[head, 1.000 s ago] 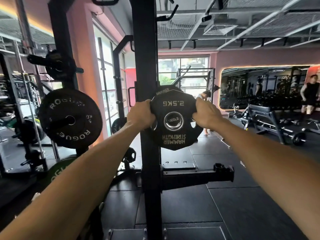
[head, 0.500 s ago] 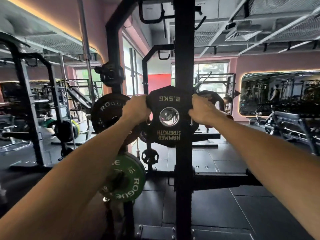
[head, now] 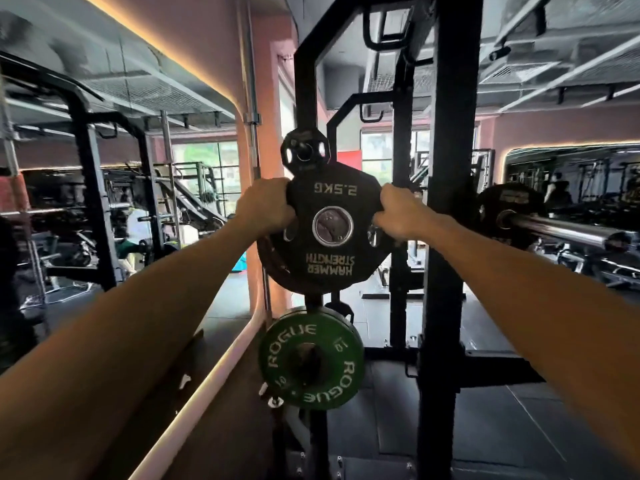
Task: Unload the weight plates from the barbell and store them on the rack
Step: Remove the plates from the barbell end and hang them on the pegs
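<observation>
Change: the 2.5 kg plate (head: 332, 233) has been carried leftward to the rack's storage pegs, above the green plate (head: 310, 362).
Hands: left hand (head: 266, 206) and right hand (head: 398, 213) are clamped round its edges.
Meaning: the plate is judged nearly stored; peg alignment is pending.

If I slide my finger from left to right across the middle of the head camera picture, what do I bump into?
left hand → black 2.5 kg plate → right hand → black rack post → shiny barbell sleeve

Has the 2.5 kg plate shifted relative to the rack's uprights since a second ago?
Yes. The 2.5 kg plate, earlier overlapping the near upright, now sits left of it, before the storage post.
</observation>
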Demonstrator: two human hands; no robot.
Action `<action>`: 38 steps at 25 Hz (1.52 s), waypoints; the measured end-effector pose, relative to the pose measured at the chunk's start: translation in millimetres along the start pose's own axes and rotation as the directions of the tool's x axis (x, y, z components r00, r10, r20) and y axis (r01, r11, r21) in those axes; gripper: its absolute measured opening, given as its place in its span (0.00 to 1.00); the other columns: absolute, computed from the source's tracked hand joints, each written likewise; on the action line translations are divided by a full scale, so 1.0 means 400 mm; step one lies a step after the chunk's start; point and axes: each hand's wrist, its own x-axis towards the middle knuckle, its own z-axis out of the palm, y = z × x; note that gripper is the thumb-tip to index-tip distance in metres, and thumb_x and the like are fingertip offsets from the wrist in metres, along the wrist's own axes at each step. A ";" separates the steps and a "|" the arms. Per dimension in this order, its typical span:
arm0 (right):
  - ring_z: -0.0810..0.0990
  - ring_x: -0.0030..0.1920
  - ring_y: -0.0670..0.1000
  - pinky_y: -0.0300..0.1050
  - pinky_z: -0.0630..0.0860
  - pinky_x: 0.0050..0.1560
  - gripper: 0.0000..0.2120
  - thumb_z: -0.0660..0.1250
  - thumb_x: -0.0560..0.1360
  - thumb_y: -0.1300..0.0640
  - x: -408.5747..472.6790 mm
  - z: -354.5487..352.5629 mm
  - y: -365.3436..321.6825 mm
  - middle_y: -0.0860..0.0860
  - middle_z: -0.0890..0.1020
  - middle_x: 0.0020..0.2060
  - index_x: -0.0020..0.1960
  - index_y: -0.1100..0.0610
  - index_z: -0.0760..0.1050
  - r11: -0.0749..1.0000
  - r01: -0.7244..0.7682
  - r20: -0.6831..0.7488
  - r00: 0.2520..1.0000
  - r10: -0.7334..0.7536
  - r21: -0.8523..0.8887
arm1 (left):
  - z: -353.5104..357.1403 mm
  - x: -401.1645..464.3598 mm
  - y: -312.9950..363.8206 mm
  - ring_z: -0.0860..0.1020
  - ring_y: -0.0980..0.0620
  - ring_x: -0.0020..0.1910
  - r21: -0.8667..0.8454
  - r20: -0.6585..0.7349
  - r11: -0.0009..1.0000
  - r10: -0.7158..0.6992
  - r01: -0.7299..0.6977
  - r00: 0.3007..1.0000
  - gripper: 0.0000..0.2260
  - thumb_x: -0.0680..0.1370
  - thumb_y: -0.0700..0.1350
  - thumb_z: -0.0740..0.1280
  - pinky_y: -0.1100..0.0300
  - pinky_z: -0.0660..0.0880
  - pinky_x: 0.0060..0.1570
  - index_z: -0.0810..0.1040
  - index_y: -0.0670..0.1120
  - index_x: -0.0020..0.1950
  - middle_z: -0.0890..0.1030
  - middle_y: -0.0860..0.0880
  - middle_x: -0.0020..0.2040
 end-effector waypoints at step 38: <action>0.80 0.23 0.50 0.39 0.74 0.24 0.06 0.66 0.73 0.65 1.231 0.216 0.000 0.61 0.81 0.34 0.38 0.63 0.71 0.996 0.066 -0.122 0.990 -0.073 -0.061 | 0.314 1.123 -0.494 0.78 0.39 0.50 0.058 -0.339 0.963 0.266 -0.263 0.902 0.23 0.71 0.40 0.70 0.52 0.71 0.43 0.69 0.47 0.65 0.80 0.41 0.49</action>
